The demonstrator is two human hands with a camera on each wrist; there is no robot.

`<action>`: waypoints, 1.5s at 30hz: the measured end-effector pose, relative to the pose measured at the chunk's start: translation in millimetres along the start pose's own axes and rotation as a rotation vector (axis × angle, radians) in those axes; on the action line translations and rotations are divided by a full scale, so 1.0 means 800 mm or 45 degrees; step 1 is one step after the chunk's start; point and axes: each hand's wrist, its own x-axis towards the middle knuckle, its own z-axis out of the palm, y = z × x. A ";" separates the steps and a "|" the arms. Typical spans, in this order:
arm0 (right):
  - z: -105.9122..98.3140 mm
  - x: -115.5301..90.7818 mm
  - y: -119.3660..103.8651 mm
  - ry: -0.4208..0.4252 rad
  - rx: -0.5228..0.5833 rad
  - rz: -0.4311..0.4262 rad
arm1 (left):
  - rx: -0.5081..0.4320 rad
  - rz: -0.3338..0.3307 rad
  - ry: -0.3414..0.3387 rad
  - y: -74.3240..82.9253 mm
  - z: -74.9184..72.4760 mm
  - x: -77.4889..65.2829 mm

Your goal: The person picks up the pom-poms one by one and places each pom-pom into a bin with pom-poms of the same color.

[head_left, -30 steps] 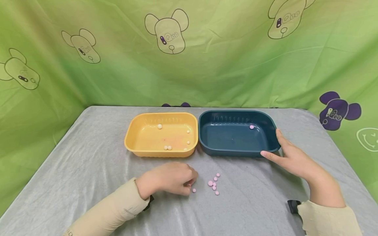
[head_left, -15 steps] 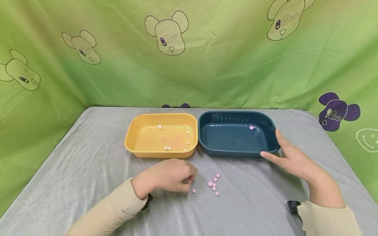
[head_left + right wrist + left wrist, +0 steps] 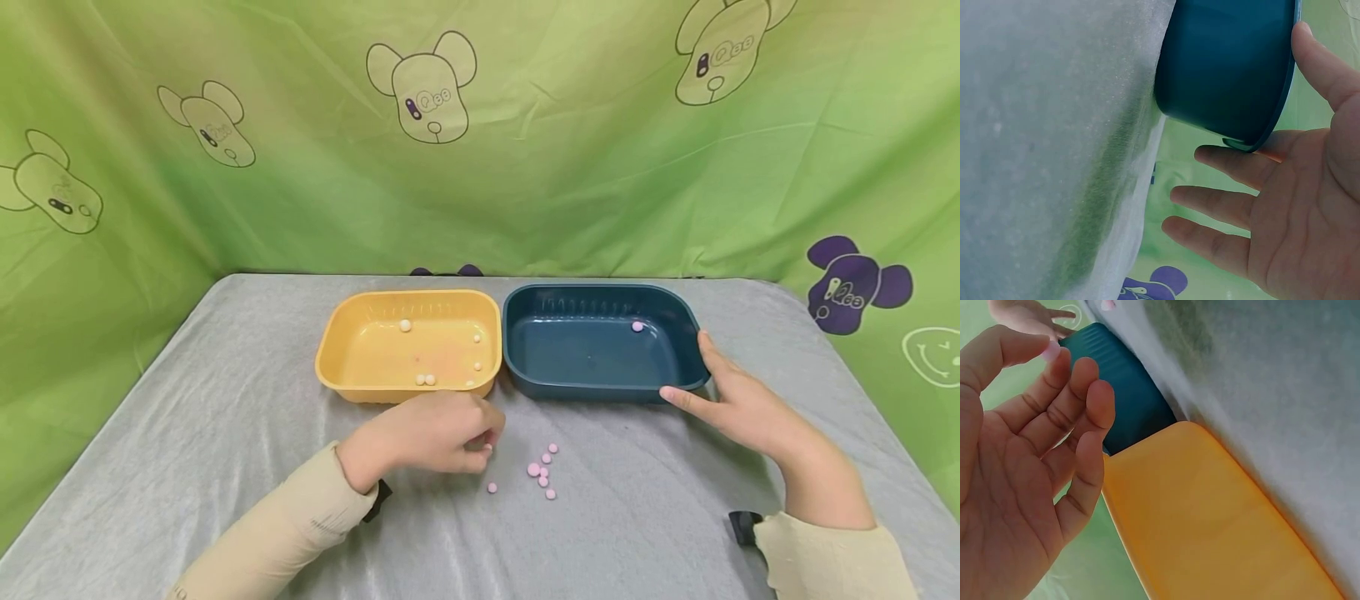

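Observation:
My left hand [image 3: 431, 433] is just in front of the yellow basin [image 3: 375, 392], above the cloth. Its thumb and index fingertip pinch a small pink ball [image 3: 1051, 351], seen in the left wrist view; the other fingers are loosely bent. One loose pink ball [image 3: 492, 487] lies near that hand, and several more pink balls [image 3: 533, 470] lie clustered to its right. My right hand [image 3: 753, 412] touches the near right corner of the dark blue basin [image 3: 600, 392], thumb on the rim, fingers spread and fairly straight. A single pink ball [image 3: 637, 327] is inside the blue basin.
Several white balls [image 3: 405, 325] lie in the yellow basin. Both basins stand side by side, touching or nearly so, on a grey cloth-covered table [image 3: 247, 400]. A green printed curtain [image 3: 570, 167] hangs behind and along the sides.
My left hand has lifted from the table and moved slightly forward toward the yellow basin, with the pink ball in its fingertips. The right hand stays at the blue basin's corner.

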 end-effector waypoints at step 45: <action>0.001 0.001 0.001 -0.010 0.010 0.003 | -0.190 0.041 0.125 -0.015 -0.038 0.067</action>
